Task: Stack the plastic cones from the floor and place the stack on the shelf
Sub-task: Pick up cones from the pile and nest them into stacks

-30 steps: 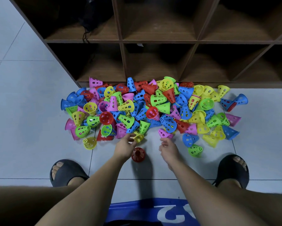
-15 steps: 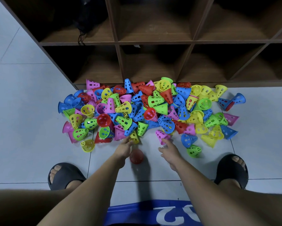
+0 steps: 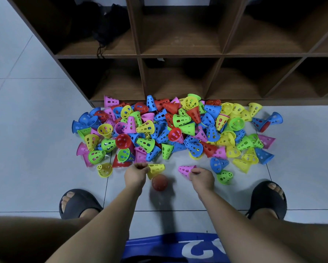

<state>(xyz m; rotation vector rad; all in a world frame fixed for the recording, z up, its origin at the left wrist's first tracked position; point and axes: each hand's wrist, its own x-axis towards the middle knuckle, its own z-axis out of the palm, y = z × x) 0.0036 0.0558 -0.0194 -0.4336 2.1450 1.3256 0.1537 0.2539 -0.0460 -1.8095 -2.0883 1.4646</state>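
Glossy perforated plastic cones [image 3: 178, 128]; matt brown wood-grain shelf [image 3: 180, 54]; smooth pale floor tiles [image 3: 36, 149].

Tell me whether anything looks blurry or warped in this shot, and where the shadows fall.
Head view: the red cone nearest the person is smeared, the pile sharp; the shelf uprights splay outward, wide-angle warp; a shadow runs from that cone toward the person; shelf backs are dark.

- Left hand [image 3: 135, 174] reaches forward and down over the floor, fingertips pinching a yellow cone [image 3: 156, 168].
- Right hand [image 3: 202, 177] is level with it, apart, fingers curled, pinching a pink cone [image 3: 186, 169].
- Both forearms are bare and stretched forward between the knees.
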